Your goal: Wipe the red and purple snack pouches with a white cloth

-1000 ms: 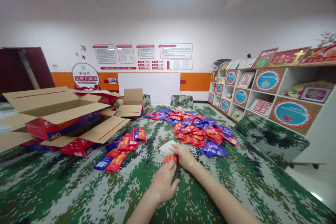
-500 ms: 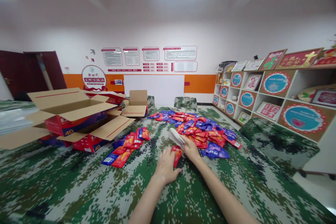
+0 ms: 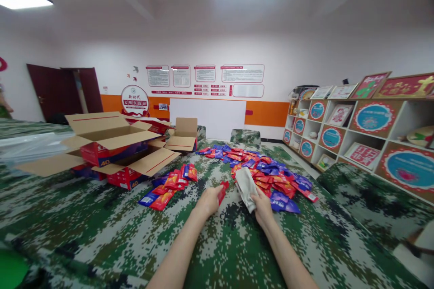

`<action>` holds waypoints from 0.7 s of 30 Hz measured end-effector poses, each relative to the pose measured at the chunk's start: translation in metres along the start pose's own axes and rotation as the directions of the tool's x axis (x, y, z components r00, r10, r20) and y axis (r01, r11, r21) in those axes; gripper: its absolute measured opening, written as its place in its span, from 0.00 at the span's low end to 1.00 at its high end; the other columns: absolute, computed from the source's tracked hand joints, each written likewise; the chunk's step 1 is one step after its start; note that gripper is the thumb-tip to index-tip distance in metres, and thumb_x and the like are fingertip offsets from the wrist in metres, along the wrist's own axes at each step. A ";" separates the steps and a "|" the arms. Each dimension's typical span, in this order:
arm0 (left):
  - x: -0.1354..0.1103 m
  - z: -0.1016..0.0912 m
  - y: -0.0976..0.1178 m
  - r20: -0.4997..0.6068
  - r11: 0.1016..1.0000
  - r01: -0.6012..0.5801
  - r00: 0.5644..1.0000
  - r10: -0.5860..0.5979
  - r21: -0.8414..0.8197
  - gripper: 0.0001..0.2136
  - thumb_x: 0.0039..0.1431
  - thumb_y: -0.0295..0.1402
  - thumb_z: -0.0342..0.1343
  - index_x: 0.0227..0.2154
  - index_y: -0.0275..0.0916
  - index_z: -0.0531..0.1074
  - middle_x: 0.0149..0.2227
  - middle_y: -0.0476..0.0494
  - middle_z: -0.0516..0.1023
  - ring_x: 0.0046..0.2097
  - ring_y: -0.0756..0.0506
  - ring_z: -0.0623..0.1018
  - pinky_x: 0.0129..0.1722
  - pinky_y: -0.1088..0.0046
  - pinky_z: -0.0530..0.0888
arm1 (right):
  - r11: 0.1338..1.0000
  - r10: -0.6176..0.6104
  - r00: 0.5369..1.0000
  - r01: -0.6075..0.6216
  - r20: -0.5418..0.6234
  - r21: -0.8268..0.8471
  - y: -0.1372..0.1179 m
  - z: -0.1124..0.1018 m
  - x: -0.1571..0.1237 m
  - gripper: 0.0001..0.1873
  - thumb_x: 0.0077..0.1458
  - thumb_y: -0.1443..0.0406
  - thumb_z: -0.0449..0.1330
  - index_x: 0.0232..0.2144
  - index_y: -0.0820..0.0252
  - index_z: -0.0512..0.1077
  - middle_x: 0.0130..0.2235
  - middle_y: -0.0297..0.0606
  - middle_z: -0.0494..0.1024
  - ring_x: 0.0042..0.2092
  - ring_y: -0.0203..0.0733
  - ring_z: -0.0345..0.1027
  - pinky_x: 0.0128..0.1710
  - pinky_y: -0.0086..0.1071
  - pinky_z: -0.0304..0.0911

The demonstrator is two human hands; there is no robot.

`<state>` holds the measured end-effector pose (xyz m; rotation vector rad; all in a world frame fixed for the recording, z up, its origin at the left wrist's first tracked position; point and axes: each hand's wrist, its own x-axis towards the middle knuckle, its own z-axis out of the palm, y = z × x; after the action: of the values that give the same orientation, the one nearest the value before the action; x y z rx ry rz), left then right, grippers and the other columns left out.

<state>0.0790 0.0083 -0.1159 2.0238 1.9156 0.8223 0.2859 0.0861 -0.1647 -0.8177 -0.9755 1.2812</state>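
My left hand (image 3: pixel 208 201) is closed on a small red packet (image 3: pixel 223 192), which sticks out past the fingertips above the table. A folded whitish cloth (image 3: pixel 246 186) is gripped in my right hand (image 3: pixel 261 205), its far end pointing away from me. Beyond and to the right of that cloth spreads a big pile of red and blue packets (image 3: pixel 281 178). To the left of my left hand lies a smaller group of red and blue packets (image 3: pixel 174 179), partly overlapping.
Several opened cardboard boxes (image 3: pixel 117 137) with raised flaps are stacked at the left. Clear plastic sheeting (image 3: pixel 34 146) lies beside them. A camouflage cloth covers the table (image 3: pixel 111 230). Shelves (image 3: pixel 342 128) and a camouflage-covered chair (image 3: pixel 369 198) stand at the right.
My left hand has picked the red packet up from the table and moved slightly left. My right hand has shifted right with the cloth, which now hangs more steeply. The view has turned slightly left.
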 end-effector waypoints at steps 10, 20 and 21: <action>-0.004 0.034 -0.013 -0.018 0.978 0.145 0.989 -0.150 -0.150 0.14 0.59 0.28 0.47 0.44 0.38 0.74 0.38 0.45 0.78 0.37 0.48 0.77 0.40 0.73 0.72 | 1.000 0.011 1.000 -0.011 0.015 -0.016 0.007 0.003 -0.001 0.32 0.33 0.70 0.59 0.47 0.61 0.72 0.40 0.40 0.79 0.41 0.46 0.74 0.37 0.35 0.71; -0.052 0.012 0.003 -0.048 0.940 -0.158 0.982 0.180 0.304 0.21 0.55 0.39 0.52 0.52 0.48 0.64 0.60 0.42 0.57 0.59 0.35 0.57 0.56 0.53 0.56 | 0.630 -0.314 0.822 0.554 0.475 -0.544 -0.020 0.028 -0.010 0.31 0.43 0.73 0.49 0.52 0.59 0.68 0.53 0.39 0.72 0.55 0.46 0.63 0.58 0.46 0.54; -0.055 0.013 0.002 -0.004 0.935 -0.204 0.977 0.215 0.290 0.23 0.55 0.38 0.51 0.55 0.46 0.61 0.61 0.42 0.56 0.60 0.36 0.55 0.57 0.55 0.55 | 0.545 -0.318 0.770 0.626 0.554 -0.558 -0.021 0.034 -0.014 0.31 0.44 0.74 0.48 0.52 0.59 0.68 0.54 0.40 0.71 0.56 0.46 0.62 0.58 0.46 0.53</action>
<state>0.0889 -0.0431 -0.1383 2.4354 1.9599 0.6578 0.2629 0.0681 -0.1339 -0.7832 -1.9692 0.5202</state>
